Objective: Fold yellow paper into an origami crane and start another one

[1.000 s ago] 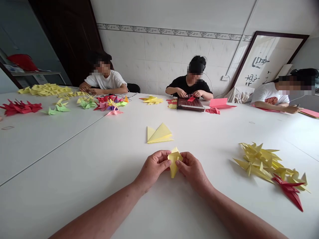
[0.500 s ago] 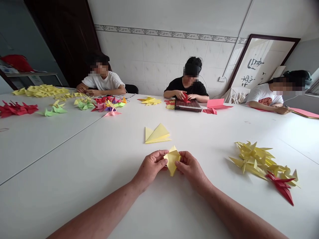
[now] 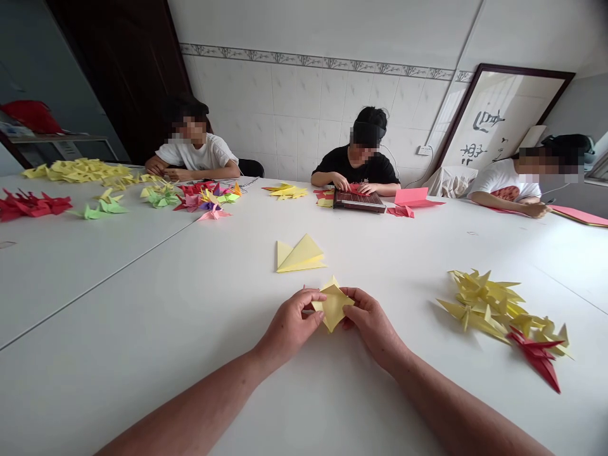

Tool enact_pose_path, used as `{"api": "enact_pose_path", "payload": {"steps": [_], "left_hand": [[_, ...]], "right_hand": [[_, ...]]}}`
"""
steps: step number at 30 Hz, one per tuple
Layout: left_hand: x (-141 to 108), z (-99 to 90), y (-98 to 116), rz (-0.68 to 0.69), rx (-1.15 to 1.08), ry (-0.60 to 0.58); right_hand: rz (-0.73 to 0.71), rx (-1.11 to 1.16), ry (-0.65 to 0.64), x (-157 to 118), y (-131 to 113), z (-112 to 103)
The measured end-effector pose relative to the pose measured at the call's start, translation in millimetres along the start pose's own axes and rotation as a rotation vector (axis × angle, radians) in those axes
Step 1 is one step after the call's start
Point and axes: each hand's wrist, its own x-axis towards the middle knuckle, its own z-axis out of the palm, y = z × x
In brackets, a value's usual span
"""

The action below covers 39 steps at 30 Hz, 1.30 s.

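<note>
Between my two hands is a folded piece of yellow paper (image 3: 335,308), roughly diamond-shaped, with a point toward me and another flap pointing away. My left hand (image 3: 293,322) pinches its left corner between thumb and fingers. On the opposite side, my right hand (image 3: 369,321) grips the right edge, thumb on top and fingers partly hidden behind. Just beyond my hands lies a larger folded yellow sheet (image 3: 301,256), flat on the white table (image 3: 228,304).
To the right is a pile of yellow paper cranes (image 3: 494,301) with a red paper crane (image 3: 536,358) at its near edge. Multicoloured cranes (image 3: 206,199) lie at the far left. Across the table sit three people, one with hands on a dark slatted board (image 3: 360,201).
The yellow paper in my hands has spread wider, its side corners pulled apart. Across the table, the middle person's hands have pressed the red paper down onto the board.
</note>
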Motion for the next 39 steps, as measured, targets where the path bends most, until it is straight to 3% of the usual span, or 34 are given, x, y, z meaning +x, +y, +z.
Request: {"api": "enact_pose_path", "payload": {"steps": [6, 9, 27, 39], "left_hand": [[2, -7.3, -1, 0.35, 0.318, 0.036], [5, -11.1, -1, 0.454, 0.417, 0.033], [5, -13.1, 2, 0.5, 0.548, -0.065], [4, -13.4, 2, 0.65, 0.6, -0.035]], "right_hand": [[0.027, 0.045, -0.019, 0, -2, -4], [0.022, 0.081, -0.045, 0, -2, -5], [0.041, 0.064, -0.082, 2, 0, -8], [0.061, 0.097, -0.165, 5, 4, -12]]}}
